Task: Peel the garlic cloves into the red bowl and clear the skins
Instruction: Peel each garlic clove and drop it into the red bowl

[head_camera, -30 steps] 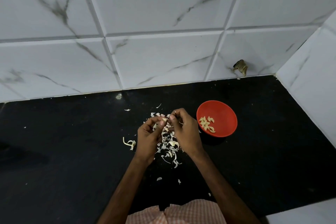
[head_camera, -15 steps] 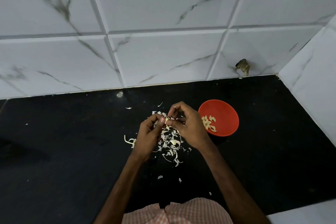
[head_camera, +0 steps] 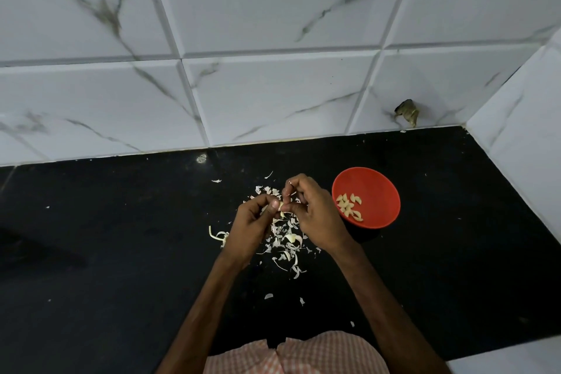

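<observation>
My left hand [head_camera: 253, 223] pinches a small pale garlic clove [head_camera: 281, 207] between thumb and fingers. My right hand [head_camera: 312, 211] meets it from the right, its fingertips curled and pinching at the clove's skin. Both hands hover over a scattered pile of white garlic skins [head_camera: 285, 244] on the black counter. The red bowl [head_camera: 378, 191] stands just right of my right hand and holds several peeled cloves [head_camera: 349, 206].
A curled stem piece [head_camera: 218, 235] lies left of my left hand. Loose skin flakes [head_camera: 268, 296] dot the black counter [head_camera: 121, 237] toward me. White marble tile walls rise at the back and on the right. A dark chipped spot [head_camera: 407, 112] marks the back wall.
My right hand's fingers have shifted slightly upward while working at the clove. The bowl and the skin pile have kept their places.
</observation>
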`<state>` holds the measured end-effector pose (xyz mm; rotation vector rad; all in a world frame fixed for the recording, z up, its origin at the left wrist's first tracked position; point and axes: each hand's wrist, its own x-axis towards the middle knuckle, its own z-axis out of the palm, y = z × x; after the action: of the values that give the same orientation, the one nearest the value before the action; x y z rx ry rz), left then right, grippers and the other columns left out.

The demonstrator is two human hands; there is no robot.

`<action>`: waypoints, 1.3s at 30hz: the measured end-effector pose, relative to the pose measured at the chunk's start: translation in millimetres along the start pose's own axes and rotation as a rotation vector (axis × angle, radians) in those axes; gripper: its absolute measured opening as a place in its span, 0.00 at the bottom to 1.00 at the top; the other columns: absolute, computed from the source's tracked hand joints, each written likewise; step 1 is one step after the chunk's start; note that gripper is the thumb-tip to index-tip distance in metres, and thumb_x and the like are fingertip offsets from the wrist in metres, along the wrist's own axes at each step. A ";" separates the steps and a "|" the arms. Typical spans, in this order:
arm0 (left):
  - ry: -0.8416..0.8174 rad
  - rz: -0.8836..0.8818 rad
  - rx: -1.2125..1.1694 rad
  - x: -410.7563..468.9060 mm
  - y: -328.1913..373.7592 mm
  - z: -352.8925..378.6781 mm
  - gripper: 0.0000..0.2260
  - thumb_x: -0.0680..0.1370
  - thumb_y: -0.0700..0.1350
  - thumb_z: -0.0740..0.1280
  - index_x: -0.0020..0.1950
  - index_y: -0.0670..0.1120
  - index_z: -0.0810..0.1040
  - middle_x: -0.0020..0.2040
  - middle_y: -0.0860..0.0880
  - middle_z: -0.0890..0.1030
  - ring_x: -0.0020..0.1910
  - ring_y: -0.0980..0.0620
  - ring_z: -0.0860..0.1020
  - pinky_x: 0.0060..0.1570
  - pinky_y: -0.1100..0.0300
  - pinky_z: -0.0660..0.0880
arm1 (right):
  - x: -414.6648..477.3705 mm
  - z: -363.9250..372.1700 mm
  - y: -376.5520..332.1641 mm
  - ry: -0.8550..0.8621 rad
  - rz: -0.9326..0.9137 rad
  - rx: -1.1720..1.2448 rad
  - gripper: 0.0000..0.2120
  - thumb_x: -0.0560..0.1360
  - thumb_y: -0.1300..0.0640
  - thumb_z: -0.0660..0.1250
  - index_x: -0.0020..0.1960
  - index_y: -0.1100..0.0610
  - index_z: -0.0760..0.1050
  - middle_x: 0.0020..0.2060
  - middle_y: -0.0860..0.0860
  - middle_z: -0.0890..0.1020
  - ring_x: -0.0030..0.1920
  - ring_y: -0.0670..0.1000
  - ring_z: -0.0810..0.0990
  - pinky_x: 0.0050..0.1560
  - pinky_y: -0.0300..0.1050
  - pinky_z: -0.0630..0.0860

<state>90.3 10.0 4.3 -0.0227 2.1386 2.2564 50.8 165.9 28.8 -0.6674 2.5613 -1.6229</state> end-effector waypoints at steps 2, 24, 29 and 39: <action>0.011 -0.013 -0.018 0.1 -2.2 0.0 0.13 0.80 0.55 0.65 0.43 0.47 0.80 0.34 0.44 0.69 0.27 0.51 0.62 0.27 0.58 0.58 | -0.3 1.8 0.9 0.022 -0.012 -0.032 0.18 0.73 0.67 0.73 0.53 0.47 0.72 0.45 0.38 0.75 0.45 0.39 0.74 0.44 0.33 0.72; 0.121 -0.008 -0.022 2.8 -5.8 7.3 0.11 0.77 0.51 0.67 0.42 0.44 0.81 0.33 0.55 0.79 0.27 0.63 0.71 0.30 0.72 0.67 | 1.1 4.7 -3.7 0.057 -0.140 -0.436 0.18 0.71 0.71 0.71 0.56 0.55 0.74 0.47 0.43 0.77 0.47 0.41 0.71 0.51 0.36 0.60; 0.095 -0.079 -0.150 0.7 -7.5 8.1 0.17 0.79 0.51 0.65 0.52 0.36 0.80 0.32 0.54 0.73 0.28 0.59 0.63 0.27 0.66 0.62 | 3.4 4.6 -2.9 0.060 -0.127 -0.380 0.19 0.73 0.70 0.72 0.58 0.54 0.73 0.49 0.38 0.74 0.50 0.35 0.68 0.57 0.28 0.58; 0.091 -0.070 -0.295 0.9 -11.0 9.8 0.13 0.79 0.48 0.66 0.59 0.43 0.81 0.34 0.54 0.74 0.30 0.59 0.65 0.28 0.67 0.65 | 0.6 10.5 -0.2 0.162 -0.179 -0.334 0.22 0.71 0.72 0.71 0.57 0.53 0.70 0.50 0.48 0.78 0.49 0.37 0.66 0.51 0.39 0.66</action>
<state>89.9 20.4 -6.2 -0.2083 1.7904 2.5505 53.0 156.6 24.3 -0.8396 3.0081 -1.3514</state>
